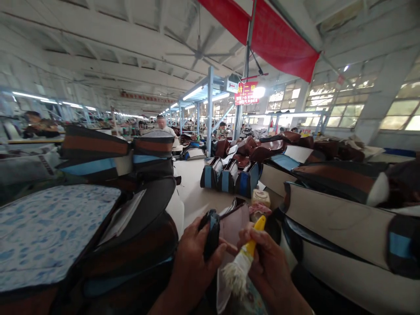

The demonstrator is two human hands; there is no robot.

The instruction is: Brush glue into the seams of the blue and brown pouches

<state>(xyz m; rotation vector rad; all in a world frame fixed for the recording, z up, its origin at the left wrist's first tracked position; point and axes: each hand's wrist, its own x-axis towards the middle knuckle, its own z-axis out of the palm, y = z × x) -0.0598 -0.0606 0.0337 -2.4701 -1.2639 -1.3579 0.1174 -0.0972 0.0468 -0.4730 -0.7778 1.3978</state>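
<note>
My right hand (271,258) grips a paintbrush (250,248) by its yellow handle. The pale, clumped bristles point down and towards me. My left hand (193,256) is closed round the dark padded edge of a bag piece (234,223), with the thumb along its near side. A pale pinkish lining shows on this piece, between my hands. The bristles hang in front of its lower part, and I cannot tell whether they touch it. Just beyond my right hand lie a crumpled pink cloth (260,209) and a small yellowish box (261,198).
Stacked bags (154,205) in black, brown and blue rise on my left, beside a blue-patterned panel (49,232). More bag parts (337,223) pile up on the right. Small blue-striped pieces (226,177) stand on the white table (192,188). A person (167,129) is farther back.
</note>
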